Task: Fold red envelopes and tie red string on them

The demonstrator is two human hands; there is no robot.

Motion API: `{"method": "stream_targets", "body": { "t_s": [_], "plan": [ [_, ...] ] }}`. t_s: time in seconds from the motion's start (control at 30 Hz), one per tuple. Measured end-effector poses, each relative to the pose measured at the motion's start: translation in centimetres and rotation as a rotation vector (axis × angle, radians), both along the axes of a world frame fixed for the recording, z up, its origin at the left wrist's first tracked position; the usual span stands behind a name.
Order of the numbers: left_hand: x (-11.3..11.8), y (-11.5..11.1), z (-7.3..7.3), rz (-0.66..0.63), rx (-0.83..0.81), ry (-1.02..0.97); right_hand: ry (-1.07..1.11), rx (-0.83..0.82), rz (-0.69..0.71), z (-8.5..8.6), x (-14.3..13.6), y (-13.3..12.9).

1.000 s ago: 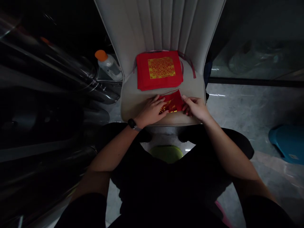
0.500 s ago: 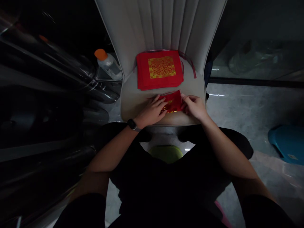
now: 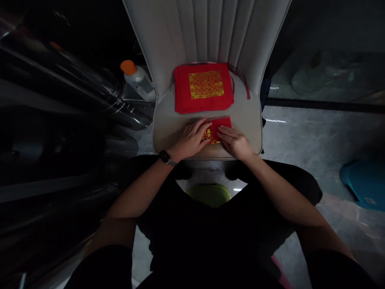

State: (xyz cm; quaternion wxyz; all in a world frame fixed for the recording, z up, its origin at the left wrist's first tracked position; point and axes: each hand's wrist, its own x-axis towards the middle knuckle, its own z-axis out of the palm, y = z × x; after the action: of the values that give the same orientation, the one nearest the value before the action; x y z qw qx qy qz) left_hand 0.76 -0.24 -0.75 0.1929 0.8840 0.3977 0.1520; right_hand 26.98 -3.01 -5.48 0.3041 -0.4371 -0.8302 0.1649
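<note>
On the seat's front part lies a small red piece with a shiny gold pattern (image 3: 207, 136), which looks like fabric or paper. Its right part is a plain red flap (image 3: 221, 123) folded over towards the left. My left hand (image 3: 192, 138) rests on the left end, thumb and forefinger apart. Pressing on the flap from the right, my right hand (image 3: 236, 141) has its fingers stretched out flat. Just behind lies a stack of red bag-like pieces (image 3: 183, 96) with a gold printed panel (image 3: 206, 84) and dark red ribbons (image 3: 247, 90).
All this lies on a grey padded chair (image 3: 252, 132). A bottle with an orange cap (image 3: 140, 82) stands to the left beside dark glossy furniture (image 3: 99, 88). A blue plastic object (image 3: 363, 180) is on the floor at right, and a green one (image 3: 210, 194) below the chair.
My right hand has moved left from the piece's right edge and brought that side over into a fold. My left hand stays on the left end, its fingers drawn in slightly.
</note>
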Motion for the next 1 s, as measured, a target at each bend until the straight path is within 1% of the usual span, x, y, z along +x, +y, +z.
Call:
{"method": "stream_targets", "body": {
  "t_s": [0.07, 0.13, 0.3, 0.4, 0.53, 0.73, 0.87, 1.0],
  "plan": [
    [-0.3, 0.0, 0.1, -0.013, 0.006, 0.043, 0.005, 0.005, 0.025, -0.4, -0.2, -0.5],
    [-0.5, 0.0, 0.3, -0.036, 0.000, 0.093, 0.004, 0.000, 0.041, -0.5, -0.4, -0.9],
    [-0.6, -0.2, 0.8, -0.081, -0.025, 0.194, -0.035, -0.085, 0.112, 0.3, -0.2, -1.3],
    [-0.6, -0.2, 0.8, -0.077, -0.028, 0.207, -0.035, -0.116, 0.144, 0.4, 0.2, -1.2],
    [-0.5, -0.2, 0.8, -0.076, -0.035, 0.214, -0.039, -0.120, 0.188, 0.2, 0.8, -1.0],
    [-0.5, -0.1, 0.8, -0.081, -0.017, 0.232, -0.053, -0.081, 0.219, 0.1, 1.1, -0.8],
    [-0.3, -0.2, 1.1, -0.087, -0.010, 0.246, -0.074, -0.106, 0.217, 0.6, 1.1, -0.8],
    [-0.1, -0.3, 1.5, -0.082, -0.017, 0.255, -0.144, -0.106, 0.187, 1.7, 0.8, -1.2]
  ]
}}
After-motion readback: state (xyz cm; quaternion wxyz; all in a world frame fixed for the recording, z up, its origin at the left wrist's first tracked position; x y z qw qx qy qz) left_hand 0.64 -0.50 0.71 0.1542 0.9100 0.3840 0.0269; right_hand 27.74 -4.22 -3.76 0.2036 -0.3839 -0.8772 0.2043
